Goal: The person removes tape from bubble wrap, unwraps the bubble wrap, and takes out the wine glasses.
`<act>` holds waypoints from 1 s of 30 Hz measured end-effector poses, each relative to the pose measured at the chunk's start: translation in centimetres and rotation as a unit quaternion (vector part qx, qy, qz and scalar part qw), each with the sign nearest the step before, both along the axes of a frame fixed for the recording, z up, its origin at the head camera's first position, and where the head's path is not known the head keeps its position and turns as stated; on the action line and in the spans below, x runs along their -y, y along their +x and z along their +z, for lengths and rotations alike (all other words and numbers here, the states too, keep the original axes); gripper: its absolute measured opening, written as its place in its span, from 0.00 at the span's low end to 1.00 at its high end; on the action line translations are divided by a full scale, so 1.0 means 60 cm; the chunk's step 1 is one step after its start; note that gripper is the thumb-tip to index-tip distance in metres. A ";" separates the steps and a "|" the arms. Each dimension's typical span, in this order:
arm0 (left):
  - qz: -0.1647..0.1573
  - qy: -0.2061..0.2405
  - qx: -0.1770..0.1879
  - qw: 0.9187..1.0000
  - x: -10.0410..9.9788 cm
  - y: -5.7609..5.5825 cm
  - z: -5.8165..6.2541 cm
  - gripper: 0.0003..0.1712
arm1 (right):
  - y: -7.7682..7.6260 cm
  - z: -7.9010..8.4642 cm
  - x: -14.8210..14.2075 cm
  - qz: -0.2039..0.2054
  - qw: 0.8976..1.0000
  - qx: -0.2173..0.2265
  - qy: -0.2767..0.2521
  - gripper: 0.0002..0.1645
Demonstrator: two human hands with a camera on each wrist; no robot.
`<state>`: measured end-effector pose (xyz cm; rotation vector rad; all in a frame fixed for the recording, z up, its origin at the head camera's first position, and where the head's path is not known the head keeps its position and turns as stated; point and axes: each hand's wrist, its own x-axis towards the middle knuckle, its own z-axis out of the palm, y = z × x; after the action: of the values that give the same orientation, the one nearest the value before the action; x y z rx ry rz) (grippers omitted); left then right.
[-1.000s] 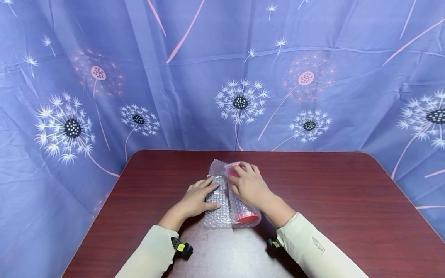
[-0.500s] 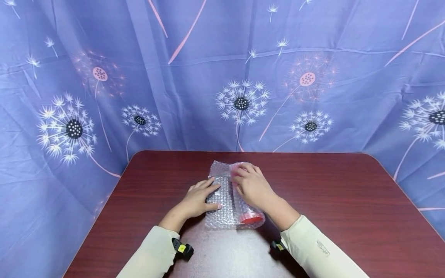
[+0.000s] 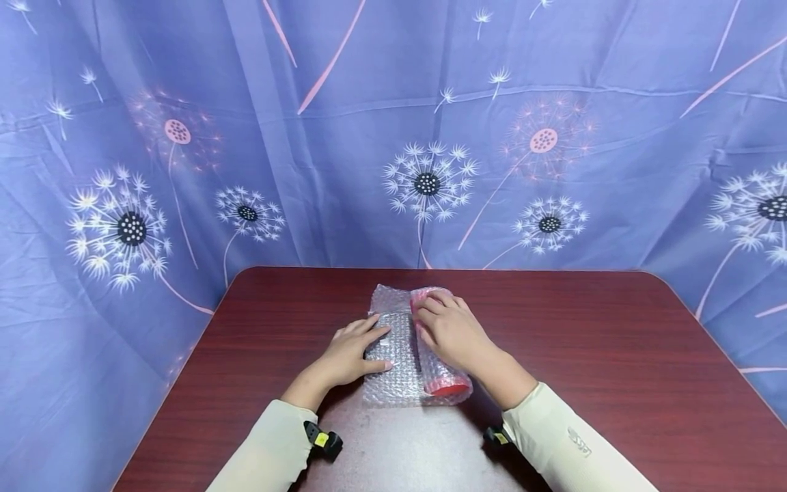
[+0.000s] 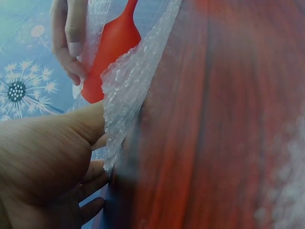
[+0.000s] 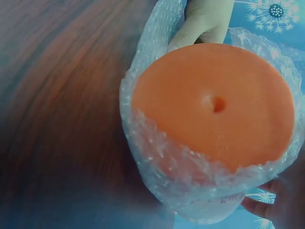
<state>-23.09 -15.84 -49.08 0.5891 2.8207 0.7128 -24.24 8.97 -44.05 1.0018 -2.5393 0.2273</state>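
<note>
A red object [image 5: 214, 100] with a round flat end and a small central hole lies in a roll of bubble wrap [image 3: 436, 365]. In the left wrist view, its red body [image 4: 114, 47] tapers to a narrow neck. My right hand [image 3: 451, 331] lies over the roll's far half, fingers bent around its left side. My left hand [image 3: 347, 352] rests with fingers spread on the loose flap of bubble wrap [image 3: 390, 379] left of the roll. In the left wrist view, my left hand [image 4: 52, 157] touches the wrap's edge, with part of its fingers hidden behind it.
The dark red wooden table [image 3: 615, 355] extends on both sides of the wrap. Behind it hangs a blue curtain [image 3: 344, 184] with a dandelion print. A black wrist camera [image 3: 322, 441] sits at the left sleeve, another black camera [image 3: 496, 437] at the right.
The roll with the red object has shifted slightly right under my right hand, exposing more flat bubble wrap between the hands. My left hand has stayed in place on the flap.
</note>
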 end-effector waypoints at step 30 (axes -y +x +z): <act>0.001 -0.002 0.004 1.000 0.001 0.001 0.000 0.42 | 0.001 0.000 -0.016 -0.007 1.000 -0.002 0.003 0.15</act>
<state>-23.06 -15.89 -49.07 0.5814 2.8149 0.7068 -24.20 9.92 -44.06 0.9849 -2.5437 0.2145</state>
